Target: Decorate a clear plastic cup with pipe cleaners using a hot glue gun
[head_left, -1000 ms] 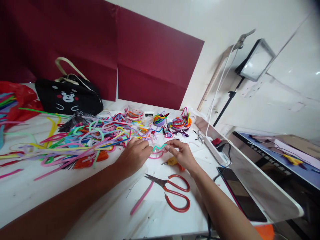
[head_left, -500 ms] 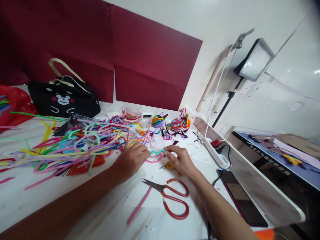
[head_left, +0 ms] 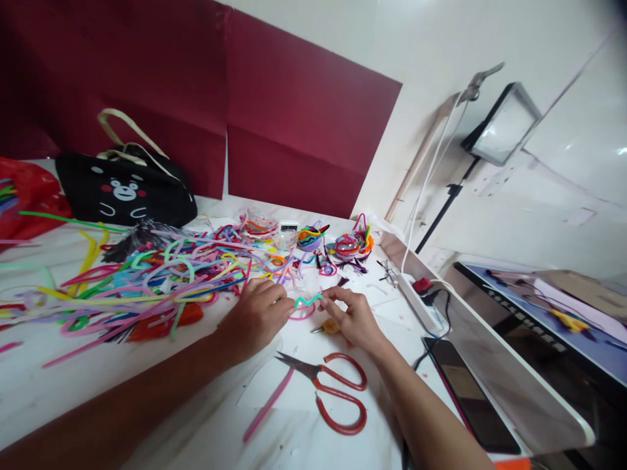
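Observation:
A wavy green pipe cleaner (head_left: 307, 301) stretches between my two hands. My left hand (head_left: 259, 313) has its fingers closed on the left end, and my right hand (head_left: 350, 313) pinches the right end. Just under it lies a pink curved piece (head_left: 302, 316), partly hidden. Red-handled scissors (head_left: 323, 385) rest on the table nearer to me, with a pink pipe cleaner (head_left: 268, 406) beside the blades. A small tool with a yellow handle (head_left: 330, 326) lies by my right hand.
A heap of colourful pipe cleaners (head_left: 166, 274) covers the left side. Decorated balls (head_left: 309, 239) stand behind my hands. A black bag (head_left: 127, 192) is at the back left. To the right are a power strip (head_left: 418, 303), a phone (head_left: 470, 395) and a lamp (head_left: 507, 124).
The view has shifted slightly. My left hand has turned a little over the green pipe cleaner, whose bends look somewhat sharper. My right hand keeps its pinch.

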Motion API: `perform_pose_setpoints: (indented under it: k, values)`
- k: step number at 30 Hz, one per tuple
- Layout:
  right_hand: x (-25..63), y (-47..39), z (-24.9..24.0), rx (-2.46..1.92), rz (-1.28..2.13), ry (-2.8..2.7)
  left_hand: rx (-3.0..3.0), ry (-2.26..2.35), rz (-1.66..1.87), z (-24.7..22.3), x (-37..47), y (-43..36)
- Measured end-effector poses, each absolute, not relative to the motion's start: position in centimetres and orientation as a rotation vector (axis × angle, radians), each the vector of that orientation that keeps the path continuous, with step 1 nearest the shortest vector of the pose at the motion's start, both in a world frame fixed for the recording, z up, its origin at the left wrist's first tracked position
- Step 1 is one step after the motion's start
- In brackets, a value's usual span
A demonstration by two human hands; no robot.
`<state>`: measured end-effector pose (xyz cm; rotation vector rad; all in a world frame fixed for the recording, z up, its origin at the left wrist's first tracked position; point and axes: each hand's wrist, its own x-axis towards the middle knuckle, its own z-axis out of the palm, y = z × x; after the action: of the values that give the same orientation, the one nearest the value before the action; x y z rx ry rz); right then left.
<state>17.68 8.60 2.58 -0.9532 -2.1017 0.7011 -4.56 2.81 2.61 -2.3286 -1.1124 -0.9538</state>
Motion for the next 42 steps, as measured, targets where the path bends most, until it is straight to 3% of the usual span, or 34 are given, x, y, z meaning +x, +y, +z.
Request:
perform_pose_setpoints:
  k: [29,42]
  values:
    - [15.8,6.8,4.1,-0.957,1.341,-1.589,-2.273,-1.074,-1.049,2.3,-4.2,2.4]
    - [15.6,6.6,3.7,-0.91,1.377,-1.546,-2.265,-1.061,-1.068,2.4,-4.3,2.3]
